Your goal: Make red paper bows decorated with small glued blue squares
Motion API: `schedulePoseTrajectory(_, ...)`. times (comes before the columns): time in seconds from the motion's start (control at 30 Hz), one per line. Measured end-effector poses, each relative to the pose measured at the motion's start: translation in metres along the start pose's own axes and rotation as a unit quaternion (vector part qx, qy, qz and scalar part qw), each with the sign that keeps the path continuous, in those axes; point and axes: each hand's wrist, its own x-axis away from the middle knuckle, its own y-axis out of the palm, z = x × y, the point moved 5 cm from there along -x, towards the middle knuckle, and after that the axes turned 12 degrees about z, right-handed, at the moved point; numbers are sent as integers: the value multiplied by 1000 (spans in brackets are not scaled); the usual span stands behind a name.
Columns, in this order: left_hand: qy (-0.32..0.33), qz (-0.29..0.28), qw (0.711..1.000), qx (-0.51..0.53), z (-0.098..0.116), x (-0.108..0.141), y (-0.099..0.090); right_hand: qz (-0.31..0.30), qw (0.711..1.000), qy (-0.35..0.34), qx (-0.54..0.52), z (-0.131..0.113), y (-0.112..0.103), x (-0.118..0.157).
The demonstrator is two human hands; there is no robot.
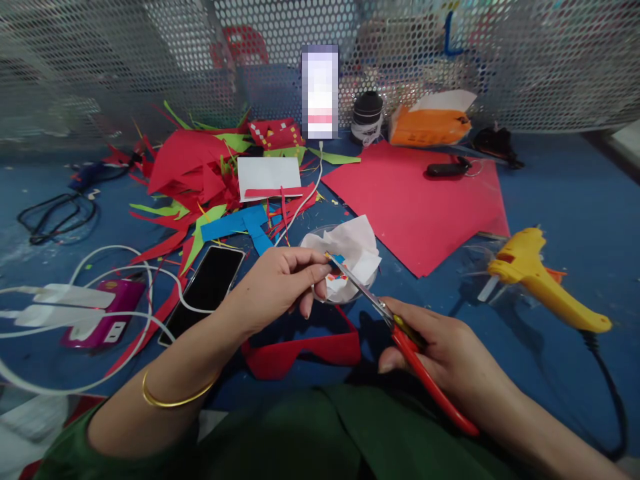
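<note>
My right hand (435, 340) grips red-handled scissors (370, 297), their blades pointing up and left toward my left fingertips. My left hand (285, 277) is closed in a pinch at the blade tips; what sits between the fingers is too small to make out. Just beyond and below the fingertips lies a clear round dish lined with white tissue (363, 250), with tiny red, blue and orange paper bits (340, 261) in it. A folded red paper band (305, 353), cut like a glasses frame, rests on the blue table (395, 267) nearer my body.
Red paper sheets (420, 207) and a yellow glue gun (545, 277) lie right. Left are a dark phone (207, 287), white cables and chargers (65, 307). Red and green scraps (190, 167), a lit phone (320, 93), thread spool (367, 117) and orange tissue pack (430, 123) stand behind.
</note>
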Motion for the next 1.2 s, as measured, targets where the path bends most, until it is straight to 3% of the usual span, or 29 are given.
schedulePoseTrajectory(0.2, -5, 1, 1000, 0, -2, -1, -3, 27, 1000, 9, -4, -1, -3, -1)
schedulePoseTrajectory(0.37, -6, 11, 1000, 18, 7, 4, -16, 134, 987, 33, -85, 5, -16, 0)
schedulePoseTrajectory(0.43, -18, -36, 999, 7, 10, 9, -16, 161, 976, 43, -138, 8, -18, -2)
schedulePoseTrajectory(0.57, -2, -213, 973, -87, 11, 21, 1, 157, 958, 107, -214, 12, -11, -11)
schedulePoseTrajectory(0.67, 28, -259, 958, -119, 8, 23, 11, 162, 939, 156, -262, 11, -4, -22)
schedulePoseTrajectory(0.8, 56, -228, 964, -125, 6, 20, 13, 165, 926, 163, -299, 5, 2, -37)
schedulePoseTrajectory(0.93, 83, -198, 971, -107, 13, 21, 2, 173, 931, 141, -290, 2, 2, -44)
schedulePoseTrajectory(1.0, 84, -126, 987, -44, 20, 17, -8, 219, 933, 107, -266, -1, -8, -43)
schedulePoseTrajectory(1.07, 86, 2, 995, 49, 26, 8, -22, 252, 932, 57, -256, -9, -20, -40)
schedulePoseTrajectory(1.13, 86, 113, 980, 139, 25, -2, -29, 224, 938, 20, -264, -20, -28, -38)
schedulePoseTrajectory(1.2, 68, 127, 972, 186, 18, -13, -24, 148, 952, 3, -266, -29, -30, -38)
